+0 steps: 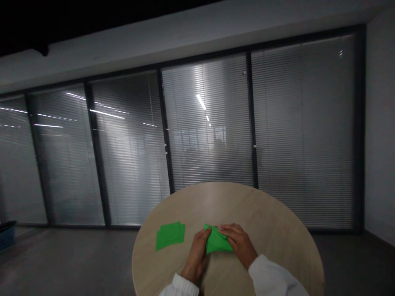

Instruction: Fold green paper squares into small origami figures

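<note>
We see left hand (197, 254) fingers pinching green paper (218, 245) by its left edge, lower centre of frame; right hand (240, 243) fingers rest on its upper right, grip unclear. Green sheets (169, 236) overlap on desk (222, 201), left of it.

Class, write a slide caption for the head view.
Left hand and right hand hold green paper; overlapping green sheets lie on the round table.

Blinds (135, 172) line a dark-framed glass wall (304, 123) above a dim grey floor (77, 263).
</note>
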The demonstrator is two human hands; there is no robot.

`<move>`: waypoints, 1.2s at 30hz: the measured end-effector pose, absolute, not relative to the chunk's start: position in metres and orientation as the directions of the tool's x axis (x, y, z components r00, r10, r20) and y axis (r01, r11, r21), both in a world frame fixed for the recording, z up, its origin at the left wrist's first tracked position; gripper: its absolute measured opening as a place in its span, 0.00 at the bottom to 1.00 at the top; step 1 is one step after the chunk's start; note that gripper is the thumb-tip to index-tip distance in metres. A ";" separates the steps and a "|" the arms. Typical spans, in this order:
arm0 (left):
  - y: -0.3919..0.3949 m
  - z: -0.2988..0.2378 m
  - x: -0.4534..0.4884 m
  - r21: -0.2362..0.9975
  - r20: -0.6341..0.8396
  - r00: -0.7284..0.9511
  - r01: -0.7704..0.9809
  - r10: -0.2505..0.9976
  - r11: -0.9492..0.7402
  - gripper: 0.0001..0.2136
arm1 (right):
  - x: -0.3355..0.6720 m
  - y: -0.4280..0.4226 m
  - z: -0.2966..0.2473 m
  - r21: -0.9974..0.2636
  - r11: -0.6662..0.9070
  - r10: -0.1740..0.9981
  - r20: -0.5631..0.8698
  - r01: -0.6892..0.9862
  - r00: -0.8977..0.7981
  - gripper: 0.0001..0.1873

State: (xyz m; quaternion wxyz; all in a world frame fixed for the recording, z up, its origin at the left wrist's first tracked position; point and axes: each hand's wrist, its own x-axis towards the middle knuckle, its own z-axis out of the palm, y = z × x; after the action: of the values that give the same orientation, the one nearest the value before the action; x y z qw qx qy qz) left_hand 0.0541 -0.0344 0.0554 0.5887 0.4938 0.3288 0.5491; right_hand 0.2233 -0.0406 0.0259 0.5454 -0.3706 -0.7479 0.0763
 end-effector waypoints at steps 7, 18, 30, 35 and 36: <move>-0.037 0.057 0.051 0.921 0.116 0.074 -0.381 0.990 -0.080 0.15 | 0.220 -0.045 0.028 -0.499 0.703 0.658 0.726 0.507 -0.199 0.25; -0.023 0.053 0.050 0.967 0.202 0.173 -0.189 0.964 -0.169 0.19 | 0.218 -0.044 0.030 -0.767 0.573 0.811 0.581 0.290 -0.066 0.19; -0.017 0.047 0.052 0.962 0.268 0.185 -0.109 0.945 -0.252 0.17 | 0.217 -0.027 0.015 -0.973 0.229 0.963 0.228 -0.010 -0.145 0.24; -0.020 0.050 0.052 0.968 0.245 0.174 -0.095 0.954 -0.231 0.20 | 0.216 -0.028 0.015 -0.979 0.202 0.969 0.204 -0.031 -0.137 0.24; -0.020 0.050 0.052 0.968 0.244 0.175 -0.097 0.954 -0.230 0.19 | 0.216 -0.027 0.014 -0.980 0.198 0.970 0.200 -0.032 -0.138 0.24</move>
State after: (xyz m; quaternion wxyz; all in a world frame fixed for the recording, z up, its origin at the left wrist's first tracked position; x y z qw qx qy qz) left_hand 0.0517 -0.0203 0.0501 0.4992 0.5816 0.3685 0.5260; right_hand 0.2162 -0.0272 0.0141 0.5157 -0.4064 -0.5771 0.4857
